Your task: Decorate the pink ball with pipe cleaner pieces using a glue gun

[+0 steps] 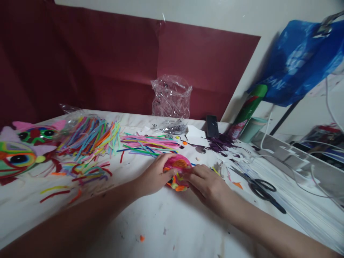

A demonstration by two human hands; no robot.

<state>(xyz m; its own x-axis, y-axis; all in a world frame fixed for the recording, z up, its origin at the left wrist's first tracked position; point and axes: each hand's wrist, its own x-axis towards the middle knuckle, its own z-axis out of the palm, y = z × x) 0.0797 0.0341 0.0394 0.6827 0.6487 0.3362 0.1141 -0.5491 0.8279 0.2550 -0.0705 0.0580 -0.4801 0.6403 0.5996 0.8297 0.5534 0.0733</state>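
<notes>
I have a small round craft piece [178, 172] between both my hands, just below the middle of the frame, resting on the white table [172, 229]. It looks like a little dome wound from fuzzy stems: mostly hot pink on top with an orange patch, and yellow, green and orange bits showing at its lower edge. My left hand [154, 177] cups its left side, fingers curled closed against it. My right hand [208, 186] presses on its lower right edge, fingertips pinched on the coloured bits there.

Above the piece lies a flat spread of loose pipe cleaners [149, 143], pink, green and blue. A bigger, messier heap of them [90, 138] sits to the left, and at the far left edge lie two bright mask-like faces [24, 147] with large eyes. Black-handled scissors [259, 188] lie to the right of my right hand, apart from it. A crumpled clear plastic bag [171, 96] stands upright at the back of the table.
</notes>
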